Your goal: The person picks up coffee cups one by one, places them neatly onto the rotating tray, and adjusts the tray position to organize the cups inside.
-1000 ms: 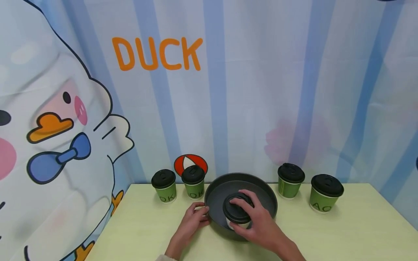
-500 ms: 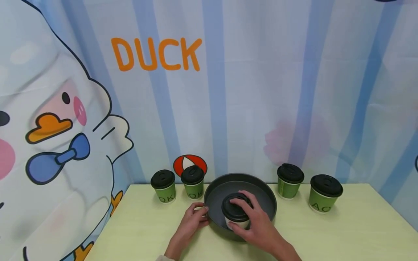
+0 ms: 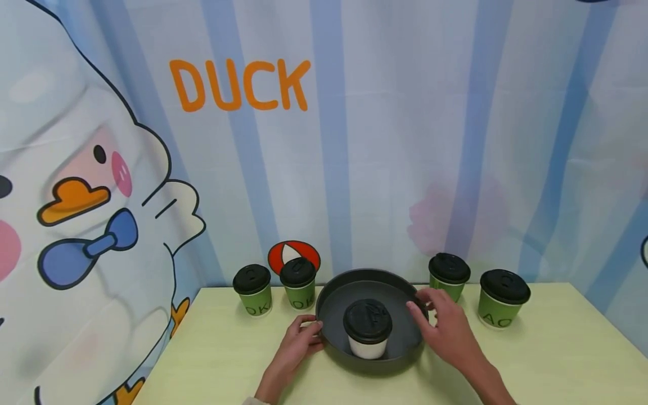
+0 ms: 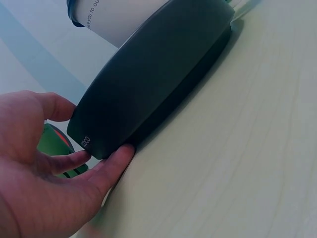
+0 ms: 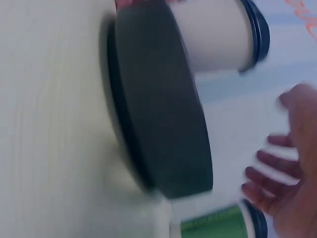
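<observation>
White paper cup with round black lid (image 3: 368,333): upright in round dark-grey pan (image 3: 372,367). Between left fingers (image 4: 113,167), gripping pan edge, and right fingers (image 5: 281,163), loosely spread, holding nothing.

Backdrop (image 3: 385,140) reads DUCK — left cups (image 3: 255,301), OK — rightmost cup (image 3: 498,309) begins A.

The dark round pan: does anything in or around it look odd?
Nothing looks spilled or tipped. Slightly odd: a black-lidded white cup stands inside the dark round pan, while four black-lidded green cups stand outside.
</observation>
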Tool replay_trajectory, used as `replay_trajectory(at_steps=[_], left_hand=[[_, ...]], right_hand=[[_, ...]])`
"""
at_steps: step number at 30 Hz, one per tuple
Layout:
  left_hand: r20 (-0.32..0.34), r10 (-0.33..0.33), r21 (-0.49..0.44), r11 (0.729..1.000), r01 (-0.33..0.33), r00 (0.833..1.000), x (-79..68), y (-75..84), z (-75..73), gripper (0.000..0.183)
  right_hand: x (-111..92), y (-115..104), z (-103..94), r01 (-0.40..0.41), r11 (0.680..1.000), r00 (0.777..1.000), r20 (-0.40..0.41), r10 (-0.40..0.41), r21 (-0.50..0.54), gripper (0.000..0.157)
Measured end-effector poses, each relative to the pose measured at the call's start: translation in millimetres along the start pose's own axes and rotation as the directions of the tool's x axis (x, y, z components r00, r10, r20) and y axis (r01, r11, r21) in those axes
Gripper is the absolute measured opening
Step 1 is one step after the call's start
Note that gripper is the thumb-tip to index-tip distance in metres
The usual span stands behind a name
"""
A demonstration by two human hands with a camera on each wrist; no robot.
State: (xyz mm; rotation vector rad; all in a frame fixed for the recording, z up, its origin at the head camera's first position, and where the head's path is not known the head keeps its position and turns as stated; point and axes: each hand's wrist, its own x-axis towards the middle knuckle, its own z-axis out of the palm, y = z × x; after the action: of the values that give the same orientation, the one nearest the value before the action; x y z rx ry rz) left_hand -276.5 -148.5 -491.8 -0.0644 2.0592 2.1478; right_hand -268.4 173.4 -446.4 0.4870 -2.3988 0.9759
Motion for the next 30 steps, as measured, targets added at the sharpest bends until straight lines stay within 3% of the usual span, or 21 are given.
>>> replay_trajectory(at_steps=[3, 6, 9, 14, 18, 22, 24, 27, 30], left_hand=[[-0.004, -0.002, 0.006, 1.000, 0.002, 1.000, -1.0, -0.3, -0.2, 0.055], [-0.006, -0.002, 0.010, 1.000, 0.002, 1.000, -1.2, -0.9, -0.9, 0.055], [-0.002, -0.001, 0.007, 1.000, 0.001, 1.000, -0.6, -1.2, -1.1, 0.054], [0.001, 0.000, 0.006, 1.000, 0.000, 1.000, 0.3, -1.1, 0.0, 0.053], [-0.009, 0.002, 0.010, 1.000, -0.002, 1.000, 0.4, -0.5, 1.1, 0.053], [-0.014, -0.002, 0.012, 1.000, 0.002, 1.000, 0.2, 0.4, 1.4, 0.052], [-0.013, -0.004, 0.009, 1.000, 0.004, 1.000, 0.1, 0.7, 1.5, 0.052], [-0.010, -0.007, 0.004, 1.000, 0.008, 1.000, 0.6, 0.6, 1.5, 0.051], [-0.012, -0.008, 0.000, 1.000, 0.008, 1.000, 2.0, -0.5, 1.4, 0.051]], right_hand=[[-4, 13, -6.3, -0.190, 0.981, 0.974, 0.120, 0.193, -0.039, 0.025], [-10, 24, -3.9, -0.354, 0.935, 0.903, 0.260, 0.343, -0.003, 0.030], [-14, 31, 4.0, -0.495, 0.865, 0.833, 0.325, 0.447, 0.079, 0.038], [-18, 36, 14.1, -0.637, 0.729, 0.762, 0.344, 0.548, 0.251, 0.052], [-19, 39, 16.1, -0.674, 0.634, 0.738, 0.394, 0.549, 0.380, 0.056], [-20, 45, 10.6, -0.693, 0.570, 0.715, 0.523, 0.464, 0.443, 0.058], [-20, 48, 5.1, -0.714, 0.535, 0.685, 0.611, 0.397, 0.452, 0.057], [-19, 52, -2.8, -0.751, 0.500, 0.618, 0.725, 0.303, 0.430, 0.054], [-19, 54, -7.8, -0.776, 0.481, 0.567, 0.786, 0.247, 0.409, 0.052]])
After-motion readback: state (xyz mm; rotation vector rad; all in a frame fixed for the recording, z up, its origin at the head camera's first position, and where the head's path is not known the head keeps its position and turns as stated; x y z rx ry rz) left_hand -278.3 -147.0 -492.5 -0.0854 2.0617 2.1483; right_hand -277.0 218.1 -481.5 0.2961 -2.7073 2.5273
